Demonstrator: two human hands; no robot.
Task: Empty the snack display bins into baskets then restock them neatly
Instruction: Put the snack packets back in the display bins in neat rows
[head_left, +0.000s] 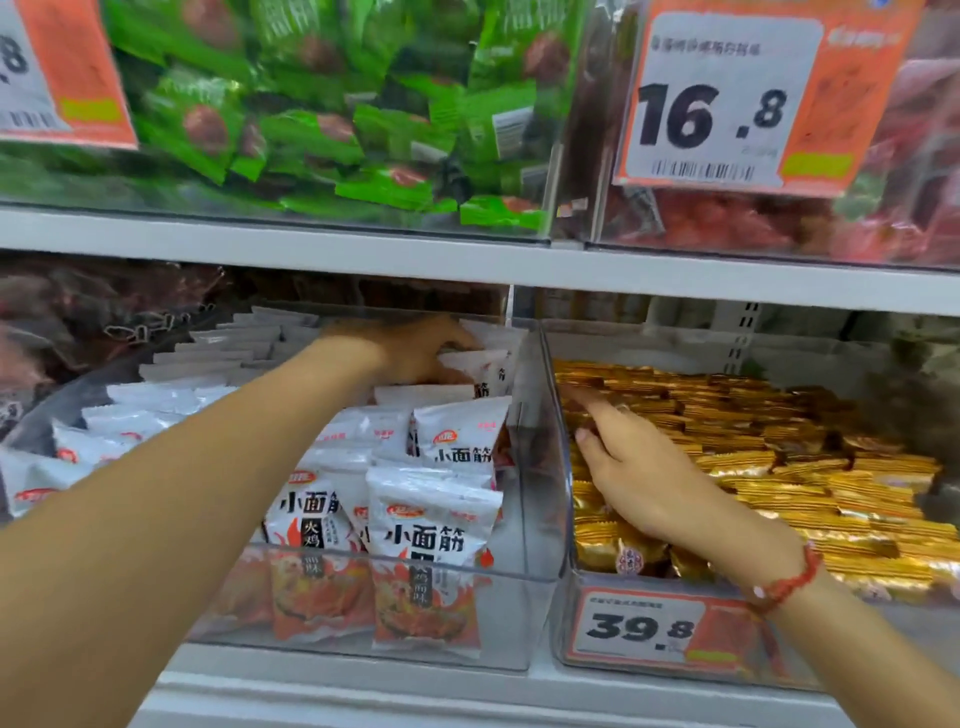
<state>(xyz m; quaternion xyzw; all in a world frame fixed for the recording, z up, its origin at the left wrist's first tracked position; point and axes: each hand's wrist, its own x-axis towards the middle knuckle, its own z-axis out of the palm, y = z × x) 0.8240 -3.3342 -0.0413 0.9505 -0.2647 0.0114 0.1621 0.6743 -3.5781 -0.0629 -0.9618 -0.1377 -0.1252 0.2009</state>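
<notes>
My left hand (415, 353) pinching white packet (475, 364) at bin back; right hand (639, 467) flat, fingers loose, on gold packets (810, 467). Seat packet upright, label forward, flush with row.

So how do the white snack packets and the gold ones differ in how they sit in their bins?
The white snack packets stand upright in rows; the gold packets lie flat, stacked. The left hand grips a white packet; the right hand rests open on gold ones. Both fill clear bins.
</notes>
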